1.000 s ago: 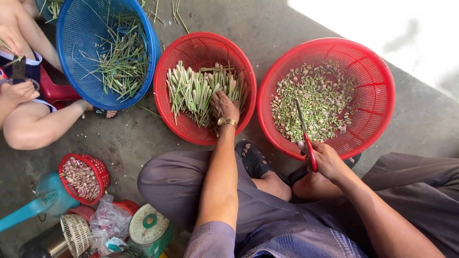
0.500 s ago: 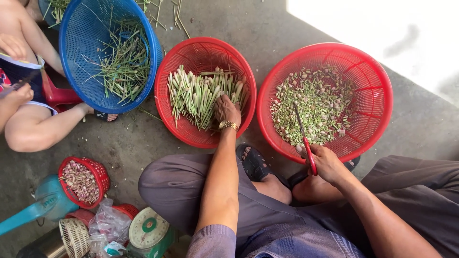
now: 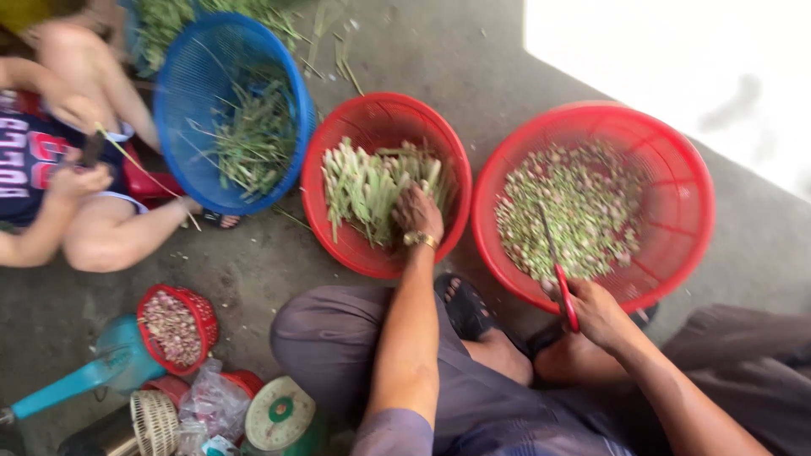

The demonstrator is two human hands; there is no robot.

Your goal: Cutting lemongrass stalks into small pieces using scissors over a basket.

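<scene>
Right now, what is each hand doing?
Left hand: closed around green stalks in the middle red basket.
Right hand: closed on the red-handled knife.

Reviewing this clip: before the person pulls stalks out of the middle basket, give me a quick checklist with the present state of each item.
1. Left hand on the green stalks in the middle red basket: ok.
2. Firm grasp of a stalk bundle: cannot tell, fingers are buried.
3. Right hand holding the red-handled knife: ok.
4. Blade away from the left hand: ok, it lies over the right red basket.
5. Room for more chopped pieces there: ok.
6. Other person's arm away from the blade: ok, it is beside the blue basket.
</scene>
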